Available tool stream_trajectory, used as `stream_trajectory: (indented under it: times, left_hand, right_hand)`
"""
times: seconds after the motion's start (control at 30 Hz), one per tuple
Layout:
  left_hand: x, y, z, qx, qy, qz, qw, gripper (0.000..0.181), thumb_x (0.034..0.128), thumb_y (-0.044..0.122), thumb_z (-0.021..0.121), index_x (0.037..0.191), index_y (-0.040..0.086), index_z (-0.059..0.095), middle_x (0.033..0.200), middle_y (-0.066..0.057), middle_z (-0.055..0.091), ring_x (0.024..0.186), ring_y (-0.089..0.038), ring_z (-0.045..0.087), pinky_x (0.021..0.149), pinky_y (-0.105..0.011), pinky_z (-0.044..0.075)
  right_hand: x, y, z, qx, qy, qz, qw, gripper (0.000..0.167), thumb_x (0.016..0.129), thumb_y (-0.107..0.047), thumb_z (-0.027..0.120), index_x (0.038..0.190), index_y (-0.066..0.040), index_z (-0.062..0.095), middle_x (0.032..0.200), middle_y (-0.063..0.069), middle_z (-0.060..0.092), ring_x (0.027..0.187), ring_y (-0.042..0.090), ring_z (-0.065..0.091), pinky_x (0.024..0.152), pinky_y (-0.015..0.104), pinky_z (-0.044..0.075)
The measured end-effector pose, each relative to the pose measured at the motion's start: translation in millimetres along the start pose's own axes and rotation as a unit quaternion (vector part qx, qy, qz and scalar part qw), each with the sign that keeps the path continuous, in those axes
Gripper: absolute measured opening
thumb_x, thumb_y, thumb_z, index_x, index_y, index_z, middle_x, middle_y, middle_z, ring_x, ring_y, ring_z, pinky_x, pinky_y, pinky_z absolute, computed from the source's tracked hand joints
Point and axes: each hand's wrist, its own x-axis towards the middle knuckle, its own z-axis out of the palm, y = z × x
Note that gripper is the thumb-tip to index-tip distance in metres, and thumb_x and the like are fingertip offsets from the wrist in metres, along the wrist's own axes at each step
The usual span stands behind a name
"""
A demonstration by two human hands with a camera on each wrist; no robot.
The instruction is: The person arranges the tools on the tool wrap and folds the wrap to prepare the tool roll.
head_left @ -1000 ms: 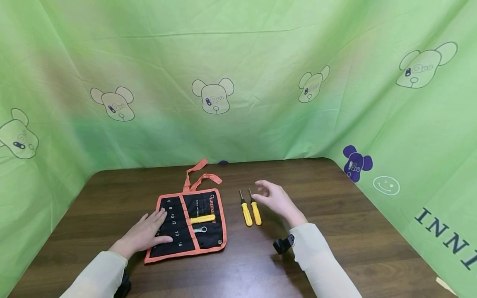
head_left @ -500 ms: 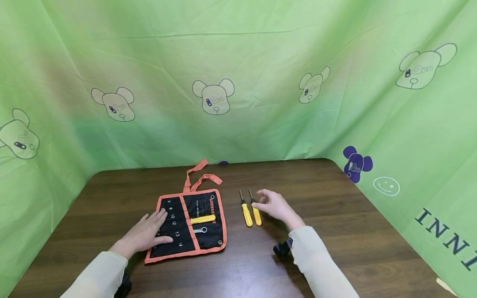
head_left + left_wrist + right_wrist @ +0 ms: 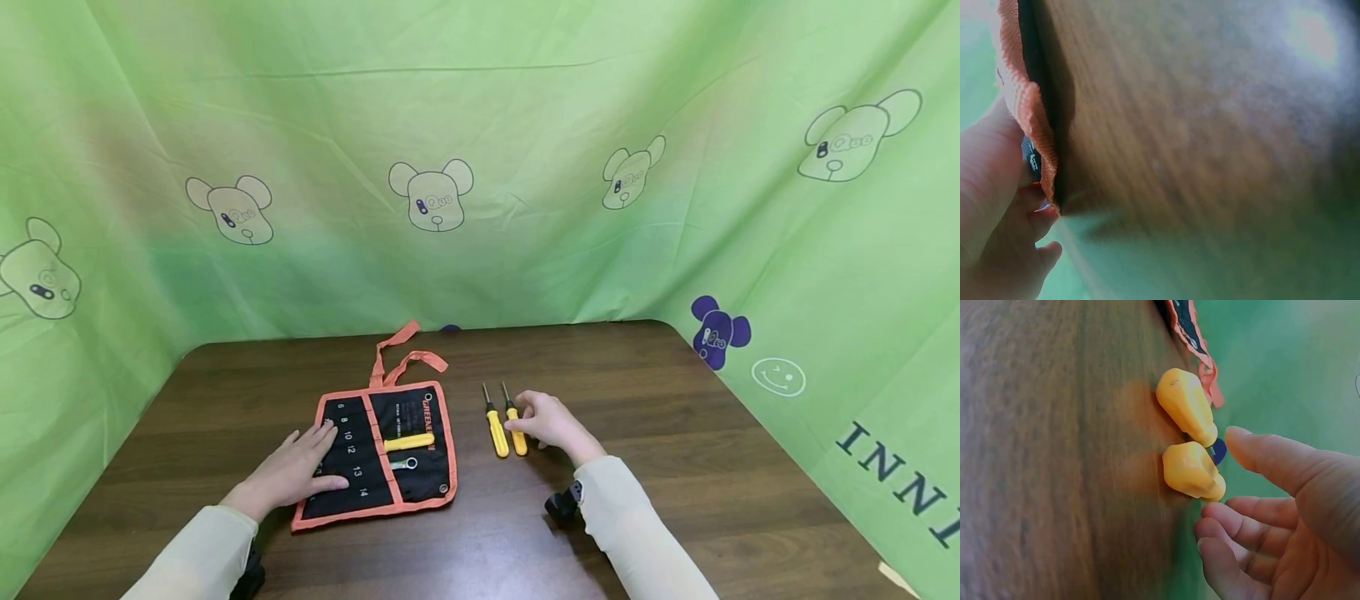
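Note:
A black tool pouch with orange edging [image 3: 345, 497] lies unfolded on the table, printed with numbers. The left hand [image 3: 288, 471] rests flat on its left part, fingers spread. A yellow handle [image 3: 408, 442] and a ring-ended wrench [image 3: 406, 464] sit in the pouch's right part. Two yellow-handled screwdrivers lie side by side: the left one [image 3: 497, 433] and the right one [image 3: 517, 435]. Beside the right one is the right hand [image 3: 553, 422], thumb and fingers apart around its handle; in the right wrist view the hand [image 3: 1272, 512] shows a gap to both handles.
Orange ties [image 3: 384, 350] stretch from the pouch's far edge toward the back of the brown wooden table [image 3: 255, 375]. A green curtain [image 3: 525, 267] with printed bear heads hangs behind the table and along its sides.
The right hand has moved down and slightly left, from beside the right screwdriver's tip to beside its handle. The left hand, pouch and both screwdrivers have stayed in place.

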Motion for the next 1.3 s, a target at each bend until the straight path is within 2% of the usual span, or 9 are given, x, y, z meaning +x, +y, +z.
stream_trajectory:
  times: [0.37,0.6,0.93,1.17,1.3]
  left_hand:
    - [0.8,0.1,-0.3,0.003,-0.001,-0.001,1.0,0.088,0.0819,0.057,0.057,0.136,-0.009,0.035,0.141,-0.028,0.03,0.131,-0.041,0.025,0.103,-0.058,0.018]
    - [0.6,-0.1,0.0,0.004,-0.003,-0.004,1.0,0.089,0.0814,0.058,0.057,0.136,-0.009,0.035,0.141,-0.028,0.03,0.131,-0.041,0.025,0.102,-0.058,0.018]
    - [0.6,0.0,0.7,0.005,-0.003,-0.004,1.0,0.088,0.0815,0.057,0.057,0.136,-0.009,0.036,0.14,-0.028,0.031,0.13,-0.041,0.026,0.102,-0.058,0.018]
    - [0.8,0.4,0.4,0.008,-0.002,-0.004,1.0,0.088,0.0813,0.057,0.057,0.136,-0.009,0.036,0.14,-0.028,0.031,0.13,-0.041,0.026,0.102,-0.058,0.018]
    - [0.8,0.4,0.3,0.009,0.0,-0.003,1.0,0.088,0.0815,0.057,0.057,0.136,-0.009,0.036,0.14,-0.028,0.031,0.13,-0.041,0.026,0.102,-0.058,0.019]
  right_hand:
    - [0.3,-1.8,3.8,0.001,-0.016,0.029,0.9994,0.05,0.08,-0.011,0.072,0.121,0.009,0.05,0.068,0.007,0.054,0.051,0.017,0.052,0.041,0.03,0.048]
    - [0.4,-2.3,2.7,-0.008,-0.013,0.029,0.9994,0.039,0.08,-0.007,0.07,0.112,0.009,0.055,0.066,0.006,0.056,0.047,0.015,0.052,0.039,0.029,0.048]
    - [3.2,-0.6,-1.3,-0.019,0.008,0.007,0.9998,0.033,0.079,-0.006,0.069,0.108,0.006,0.059,0.067,0.003,0.057,0.05,0.013,0.052,0.04,0.028,0.045]
    - [6.0,-4.5,-10.2,-0.033,0.046,-0.057,0.9967,0.029,0.076,-0.003,0.069,0.102,0.004,0.06,0.065,0.001,0.054,0.057,0.013,0.05,0.053,0.027,0.042]
    - [7.1,-8.9,-14.8,-0.03,0.061,-0.069,0.9953,0.029,0.076,-0.003,0.069,0.102,0.002,0.06,0.067,0.001,0.055,0.058,0.014,0.05,0.053,0.027,0.041]
